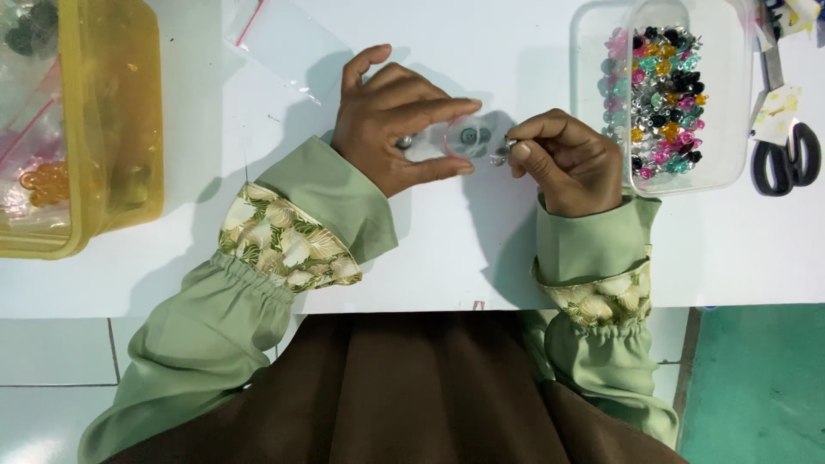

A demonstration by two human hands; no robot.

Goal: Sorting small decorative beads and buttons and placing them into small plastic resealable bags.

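Green sleeves with leaf-print cuffs reach over a white worktop [430,266]. The left hand [391,129] pinches a small clear bag [460,142] holding dark and silvery bits, fingers narrow around it. The right hand [567,159], closed to a pinch, holds a tiny silver piece [507,144] at the bag's mouth. A slip could likely scatter the small parts. Beyond sit a clear tub of coloured beads [662,94], black scissors [786,155] and a yellow box [112,129].

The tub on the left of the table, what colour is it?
The tub is see-through yellow, seen best in the head view, the only one here.
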